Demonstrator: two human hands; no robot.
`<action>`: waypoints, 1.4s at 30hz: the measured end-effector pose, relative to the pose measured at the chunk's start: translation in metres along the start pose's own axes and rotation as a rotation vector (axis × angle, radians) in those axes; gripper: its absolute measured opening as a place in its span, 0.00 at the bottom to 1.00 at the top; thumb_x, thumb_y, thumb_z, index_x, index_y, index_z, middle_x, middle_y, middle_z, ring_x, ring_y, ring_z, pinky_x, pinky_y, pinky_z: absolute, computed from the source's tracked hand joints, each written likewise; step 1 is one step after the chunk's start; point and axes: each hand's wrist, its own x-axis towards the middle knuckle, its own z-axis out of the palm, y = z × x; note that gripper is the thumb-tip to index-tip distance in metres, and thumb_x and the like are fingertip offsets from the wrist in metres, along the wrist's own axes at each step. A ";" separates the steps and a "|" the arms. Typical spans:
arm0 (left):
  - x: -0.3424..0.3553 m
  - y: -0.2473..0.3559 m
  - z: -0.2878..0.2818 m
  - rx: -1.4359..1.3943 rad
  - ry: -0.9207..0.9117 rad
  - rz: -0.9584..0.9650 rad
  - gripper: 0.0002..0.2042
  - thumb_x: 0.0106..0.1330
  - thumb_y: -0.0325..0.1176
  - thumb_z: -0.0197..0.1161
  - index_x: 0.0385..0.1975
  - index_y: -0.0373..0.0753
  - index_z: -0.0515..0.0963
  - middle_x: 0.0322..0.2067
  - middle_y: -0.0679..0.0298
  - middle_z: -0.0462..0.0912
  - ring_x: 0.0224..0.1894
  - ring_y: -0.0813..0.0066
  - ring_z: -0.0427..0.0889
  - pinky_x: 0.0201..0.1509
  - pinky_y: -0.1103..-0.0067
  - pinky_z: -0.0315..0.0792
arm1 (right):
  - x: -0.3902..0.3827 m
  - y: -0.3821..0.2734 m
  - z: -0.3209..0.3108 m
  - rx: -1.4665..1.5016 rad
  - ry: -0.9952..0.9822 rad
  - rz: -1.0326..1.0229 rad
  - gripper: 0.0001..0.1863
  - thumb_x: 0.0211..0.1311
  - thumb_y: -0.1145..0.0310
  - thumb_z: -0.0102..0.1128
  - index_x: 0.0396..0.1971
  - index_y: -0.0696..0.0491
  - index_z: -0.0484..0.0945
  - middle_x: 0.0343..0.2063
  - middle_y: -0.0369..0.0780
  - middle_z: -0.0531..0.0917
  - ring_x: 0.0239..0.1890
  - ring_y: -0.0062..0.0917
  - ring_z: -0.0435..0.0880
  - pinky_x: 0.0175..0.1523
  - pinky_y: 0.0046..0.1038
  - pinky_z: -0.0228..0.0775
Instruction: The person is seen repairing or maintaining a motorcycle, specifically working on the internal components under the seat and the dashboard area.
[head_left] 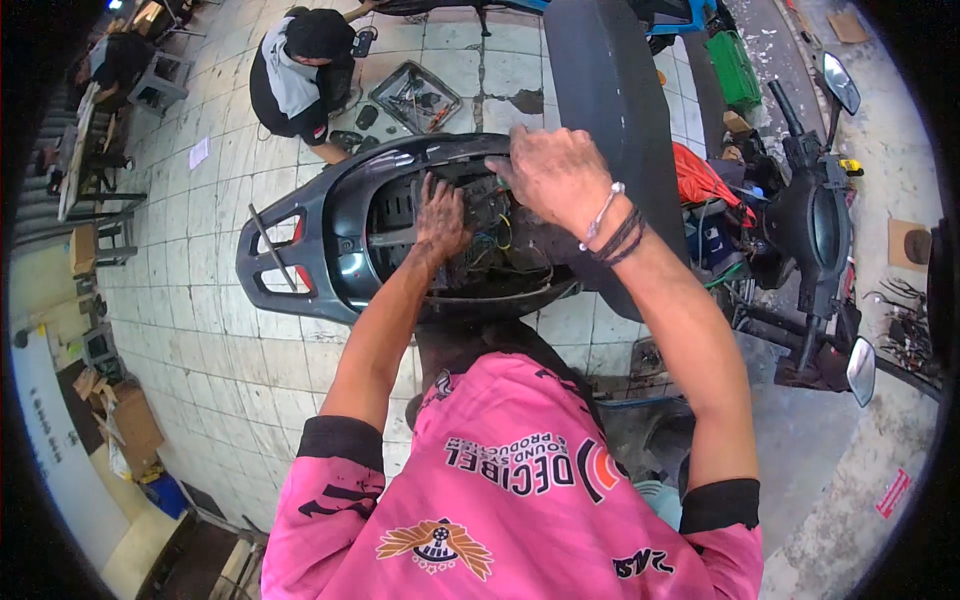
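A scooter's dark tail fairing (pixel 350 265) lies across the view before me, with an opening that shows wires and dirty inner parts. My left hand (pixel 441 217) reaches down into this opening, its fingers stretched forward over the inner parts next to the wiring (pixel 503 232). Higher and to the right, my right hand (pixel 556 172) is closed above the far rim of the opening. Whatever it pinches is hidden or too small to name. The long dark seat (pixel 615 110) stands raised just right of that hand.
Beyond the scooter a person (pixel 305 75) crouches, one hand close to the fairing. Near them a metal tray (pixel 416 98) of tools sits on the tiled floor. At the right are the handlebar (pixel 800 210), mirrors, an orange-red cloth (pixel 705 185) and a green crate (pixel 733 70).
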 end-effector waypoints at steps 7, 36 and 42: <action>-0.003 0.000 0.003 0.033 0.001 -0.009 0.33 0.47 0.39 0.69 0.54 0.29 0.74 0.53 0.52 0.77 0.67 0.60 0.67 0.82 0.57 0.34 | -0.001 -0.012 0.009 -0.011 0.159 -0.166 0.15 0.60 0.60 0.63 0.37 0.57 0.79 0.19 0.44 0.82 0.27 0.42 0.87 0.33 0.39 0.79; 0.063 -0.011 -0.003 0.073 -0.422 -0.059 0.34 0.56 0.56 0.69 0.60 0.42 0.76 0.53 0.56 0.84 0.59 0.58 0.81 0.75 0.49 0.50 | -0.018 -0.022 0.012 0.039 0.225 0.071 0.15 0.61 0.65 0.63 0.42 0.57 0.75 0.25 0.45 0.82 0.26 0.43 0.86 0.29 0.42 0.78; 0.056 -0.008 -0.003 0.164 -0.418 -0.039 0.45 0.53 0.58 0.72 0.68 0.38 0.66 0.58 0.54 0.81 0.64 0.60 0.77 0.76 0.51 0.49 | -0.024 -0.020 0.015 0.078 0.308 -0.011 0.17 0.64 0.60 0.64 0.44 0.57 0.75 0.22 0.45 0.83 0.26 0.43 0.86 0.30 0.42 0.78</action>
